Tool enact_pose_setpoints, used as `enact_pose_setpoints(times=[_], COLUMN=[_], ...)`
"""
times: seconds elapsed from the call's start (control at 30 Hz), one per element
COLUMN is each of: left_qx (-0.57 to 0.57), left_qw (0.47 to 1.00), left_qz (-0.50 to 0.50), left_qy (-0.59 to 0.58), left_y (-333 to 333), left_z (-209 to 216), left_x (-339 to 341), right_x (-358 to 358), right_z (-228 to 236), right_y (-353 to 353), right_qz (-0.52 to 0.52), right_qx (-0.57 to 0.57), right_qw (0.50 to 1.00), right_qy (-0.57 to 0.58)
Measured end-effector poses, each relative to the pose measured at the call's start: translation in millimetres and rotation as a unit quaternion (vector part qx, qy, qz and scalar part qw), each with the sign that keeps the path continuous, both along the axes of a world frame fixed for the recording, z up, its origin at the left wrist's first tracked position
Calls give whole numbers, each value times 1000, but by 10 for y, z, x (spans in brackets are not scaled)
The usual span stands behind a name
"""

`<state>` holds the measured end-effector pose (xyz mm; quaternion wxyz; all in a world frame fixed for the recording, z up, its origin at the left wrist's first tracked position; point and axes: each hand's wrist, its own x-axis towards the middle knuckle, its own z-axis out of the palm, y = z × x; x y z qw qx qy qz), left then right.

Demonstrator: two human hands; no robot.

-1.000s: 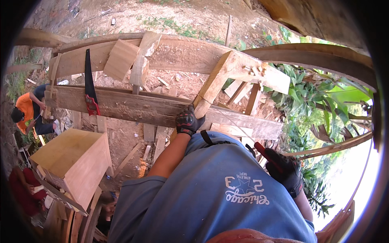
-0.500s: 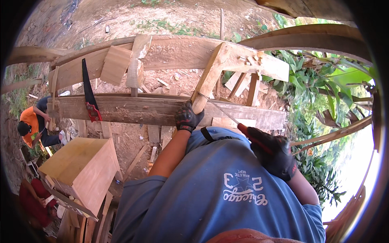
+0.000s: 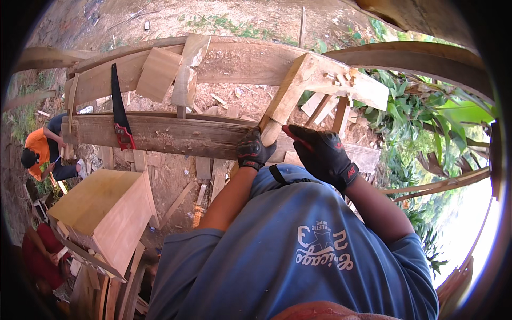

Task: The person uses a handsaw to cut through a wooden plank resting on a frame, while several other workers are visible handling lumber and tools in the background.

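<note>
The person's blue-shirted torso (image 3: pixel 298 256) fills the lower middle of the view and hides whatever lies directly beneath it, including the near end of the work. The dark rim of the lens cuts off the corners.

A long weathered plank (image 3: pixel 176 136) runs left to right across the middle, its right end lost behind the gloved hands. Leaning on it is a pale timber beam (image 3: pixel 290 93); its long axis runs diagonally, the lower end pointing down-left toward the person, the upper end rising right to meet a crosspiece studded with small pegs.

To the lower left stands a light wooden box (image 3: pixel 104 210), partly cut off by clutter. At the far left a person in an orange shirt (image 3: pixel 37 149) crouches, small and hard to make out.

A handsaw (image 3: pixel 120 112) with a red handle hangs on the plank, blade pointing up.

The left hand (image 3: pixel 253 149), in a black glove, is closed around the beam's lower end. The right hand (image 3: pixel 322 154), also gloved, curls around a thin red object (image 3: pixel 297 137), mostly hidden in the fist, so its kind cannot be told.
</note>
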<state>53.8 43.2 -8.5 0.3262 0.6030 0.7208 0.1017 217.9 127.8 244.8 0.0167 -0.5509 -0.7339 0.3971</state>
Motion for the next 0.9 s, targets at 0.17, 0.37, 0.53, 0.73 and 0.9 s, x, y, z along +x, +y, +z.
enact_pose_setpoints(times=[0.17,0.37,0.53,0.73,0.9], left_qx=[-35,-42,-59,-9,-36], left_qw=[999,999,998,1000,999], left_qz=[-6,-20,-34,-8,-2], left_qy=[3,-15,-15,5,-25], left_y=[-20,-26,-76,-65,-88], left_z=[2,14,76,-21,82], left_x=[1,-21,-23,-35,-62], right_x=[-119,-198,-380,-370,-274], right_z=[-387,-1102,-1451,-1550,-1648], right_y=[85,152,255,265,305], right_qz=[6,-13,-14,7,23], right_qx=[-41,51,-8,11,-11], right_qw=[998,998,1000,999,999], right_qy=[-38,16,-26,37,39])
